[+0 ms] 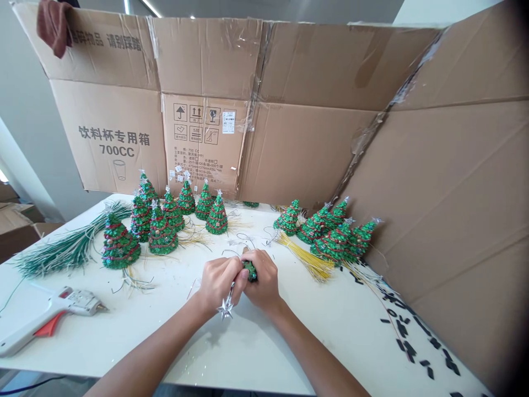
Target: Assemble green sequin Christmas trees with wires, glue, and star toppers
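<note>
Both my hands are close together above the middle of the white table. My left hand [217, 284] grips a thin stem carrying a silver star [225, 309], which points down toward me. My right hand [258, 278] is closed around a small green glittery cone [249, 271], mostly hidden by my fingers. The stem's upper end is hidden, so I cannot tell whether it enters the cone. Finished green tinsel Christmas trees wound with red strands stand beyond my hands, including one [117, 242] at left and another [217, 216] straight ahead.
A white hot glue gun [61, 314] lies at left, beside a bundle of green wires [70, 248]. Yellow wires [306, 256] lie at right, with black scraps [413, 342] nearer the table's right edge [417, 336]. Flattened cardboard [289, 110] walls the back and right.
</note>
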The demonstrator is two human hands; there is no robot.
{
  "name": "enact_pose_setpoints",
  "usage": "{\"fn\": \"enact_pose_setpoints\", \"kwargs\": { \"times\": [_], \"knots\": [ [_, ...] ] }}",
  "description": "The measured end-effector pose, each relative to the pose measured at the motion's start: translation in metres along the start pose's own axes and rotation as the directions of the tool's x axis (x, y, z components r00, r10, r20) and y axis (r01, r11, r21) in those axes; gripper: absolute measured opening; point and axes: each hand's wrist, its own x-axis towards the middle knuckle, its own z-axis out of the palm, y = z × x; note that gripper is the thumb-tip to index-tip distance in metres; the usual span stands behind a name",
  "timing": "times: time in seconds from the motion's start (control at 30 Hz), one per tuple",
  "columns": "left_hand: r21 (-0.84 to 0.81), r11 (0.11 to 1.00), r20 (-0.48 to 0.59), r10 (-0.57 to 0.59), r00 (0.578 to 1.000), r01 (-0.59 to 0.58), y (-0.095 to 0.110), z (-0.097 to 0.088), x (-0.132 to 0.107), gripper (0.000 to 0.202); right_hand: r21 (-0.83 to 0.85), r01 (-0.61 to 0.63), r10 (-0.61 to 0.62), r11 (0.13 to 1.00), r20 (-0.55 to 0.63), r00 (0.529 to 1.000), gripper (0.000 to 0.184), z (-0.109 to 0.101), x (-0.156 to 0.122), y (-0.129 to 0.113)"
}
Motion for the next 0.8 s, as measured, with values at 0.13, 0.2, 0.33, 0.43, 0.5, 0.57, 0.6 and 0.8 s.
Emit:
{"fn": "enact_pose_setpoints", "kwargs": {
  "times": [0.13,0.2,0.33,0.43,0.5,0.57,0.6,0.8],
  "knots": [
    [0.017,1.000,0.019,-0.024,1.000,0.023,-0.0008,0.0014,-0.0004,0.025,0.006,0.009,-0.009,1.000,0.001,1.000,0.011,0.0016,-0.0005,-0.0007],
    [0.013,1.000,0.007,-0.020,1.000,0.020,-0.0014,0.0013,-0.0006,0.026,0.004,0.007,-0.007,1.000,-0.003,1.000,0.011,0.0013,-0.0002,0.0003],
    [0.003,1.000,-0.013,0.002,1.000,-0.002,-0.0014,0.0003,-0.0007,0.030,0.001,0.004,-0.004,1.000,-0.010,1.000,0.011,0.0001,0.0003,0.0019],
    [0.015,1.000,0.008,0.003,1.000,-0.003,-0.0007,0.0004,-0.0005,0.028,0.001,0.006,-0.006,1.000,-0.010,1.000,0.009,0.0007,0.0000,0.0007],
    [0.022,1.000,0.024,-0.004,1.000,0.003,-0.0005,0.0008,-0.0004,0.028,0.002,0.015,-0.015,1.000,-0.004,1.000,0.010,0.0016,-0.0006,-0.0008],
    [0.022,1.000,0.031,-0.004,1.000,0.004,-0.0006,0.0011,-0.0005,0.029,0.002,0.026,-0.026,1.000,0.004,1.000,0.011,0.0022,-0.0011,-0.0019],
    [0.019,1.000,0.028,-0.002,1.000,0.002,-0.0008,0.0010,-0.0006,0.030,0.001,0.029,-0.029,1.000,0.007,1.000,0.012,0.0022,-0.0012,-0.0021],
    [-0.007,1.000,-0.004,0.008,1.000,-0.008,-0.0009,-0.0009,-0.0013,0.031,-0.008,0.020,-0.019,1.000,0.005,1.000,0.015,-0.0006,0.0002,0.0001]
  ]
}}
